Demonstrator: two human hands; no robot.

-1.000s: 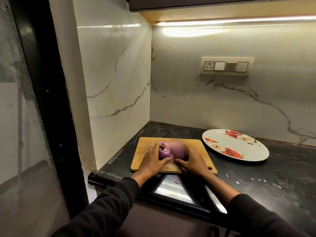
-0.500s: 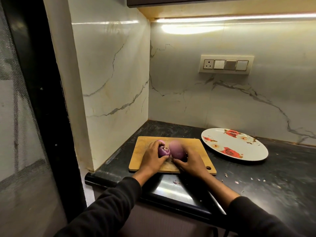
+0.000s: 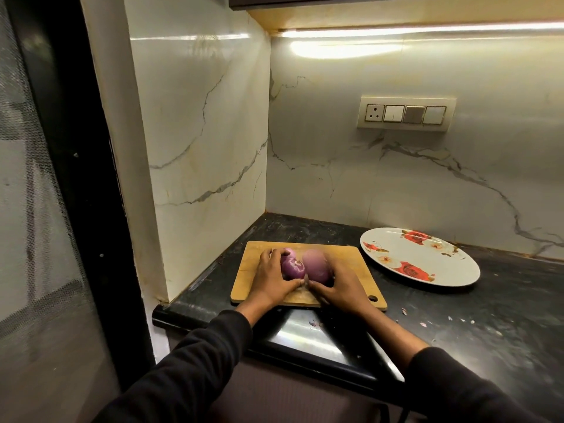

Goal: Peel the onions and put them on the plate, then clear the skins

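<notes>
Purple onions lie close together on a wooden cutting board (image 3: 351, 261). My left hand (image 3: 273, 279) curls round the smaller onions (image 3: 293, 267) on the left. A larger onion (image 3: 316, 265) stands to their right, cupped from the right and front by my right hand (image 3: 338, 286). The thumbs of both hands nearly meet in front of the onions. A white plate with red flowers (image 3: 427, 254) lies bare on the dark counter, to the right of the board.
The board sits in a corner of the black counter (image 3: 488, 315), with marble walls to the left and behind. Small skin scraps (image 3: 404, 311) are scattered on the counter right of the board. A switch panel (image 3: 406, 114) is on the back wall.
Both hands stay cupped round the onions on the board. They have closed in slightly, so the thumbs now nearly touch. The view has shifted a little.
</notes>
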